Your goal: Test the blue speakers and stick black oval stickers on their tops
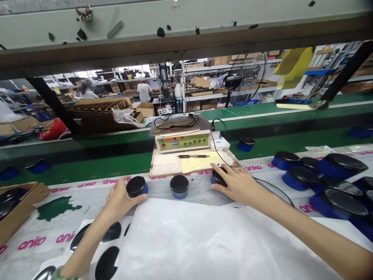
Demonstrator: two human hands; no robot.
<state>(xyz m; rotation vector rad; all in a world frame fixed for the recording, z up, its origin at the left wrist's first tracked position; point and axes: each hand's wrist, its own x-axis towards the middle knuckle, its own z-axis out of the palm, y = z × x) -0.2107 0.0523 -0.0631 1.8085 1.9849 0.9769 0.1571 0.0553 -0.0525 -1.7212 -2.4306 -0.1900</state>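
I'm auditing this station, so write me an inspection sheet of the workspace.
Surface: covering printed "anko", with a ragged green patch at left; white sheet nearest.
Job's things: three black-topped blue pieces in a row: left piece, middle piece, right piece.
Clutter: pen on yellow paper; cardboard box at left; more blue pieces at right.
Hands: left hand grips the left piece; right hand, the right piece.
Cables: black cable beside the right forearm; another atop the control box.
Surroundings: fan, shelves, two people beyond.
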